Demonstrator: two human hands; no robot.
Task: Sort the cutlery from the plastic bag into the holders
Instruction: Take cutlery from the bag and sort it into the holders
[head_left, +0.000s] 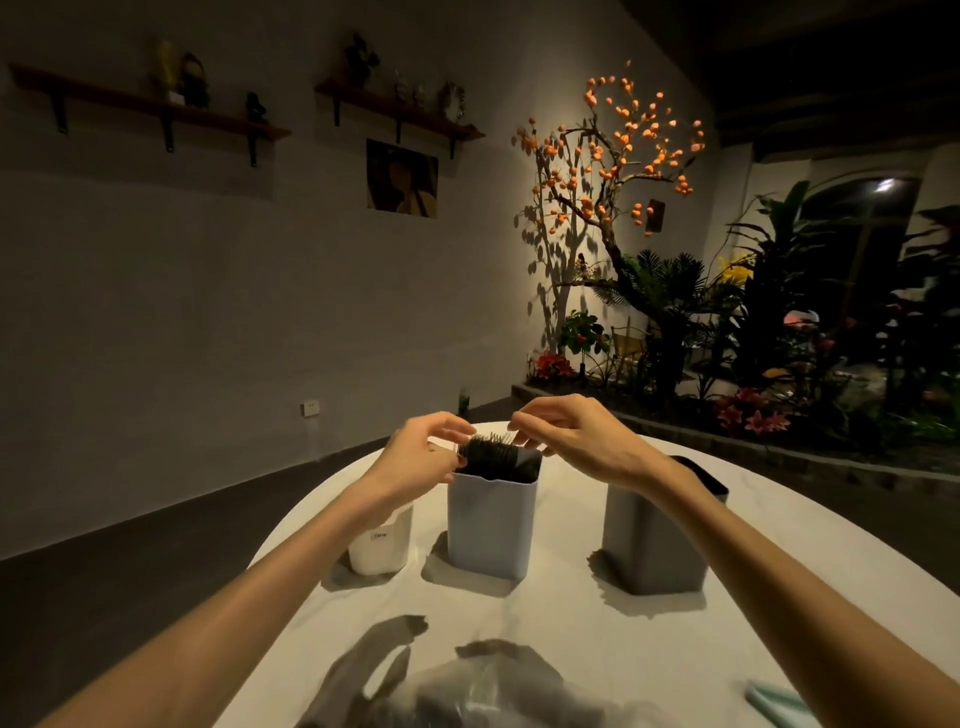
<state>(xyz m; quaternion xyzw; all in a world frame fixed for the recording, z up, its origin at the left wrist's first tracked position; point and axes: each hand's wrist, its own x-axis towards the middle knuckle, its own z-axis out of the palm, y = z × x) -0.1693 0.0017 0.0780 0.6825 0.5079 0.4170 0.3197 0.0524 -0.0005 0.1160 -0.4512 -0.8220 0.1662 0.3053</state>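
Three holders stand in a row on the white table (571, 649): a small white one (382, 545) at the left, a pale blue one (491, 525) in the middle, a grey one (649, 540) at the right. A bunch of dark forks (493, 453) sticks up out of the pale blue holder, tines upward. My left hand (421, 457) and my right hand (576, 436) are both over this holder, fingers curled around the bunch from either side. A clear plastic bag (467, 691) lies at the table's near edge.
A pale green object (779, 699) lies at the near right edge of the table. Beyond the table are a dark floor, a grey wall with shelves, and a bed of plants with an orange-leaved tree to the right.
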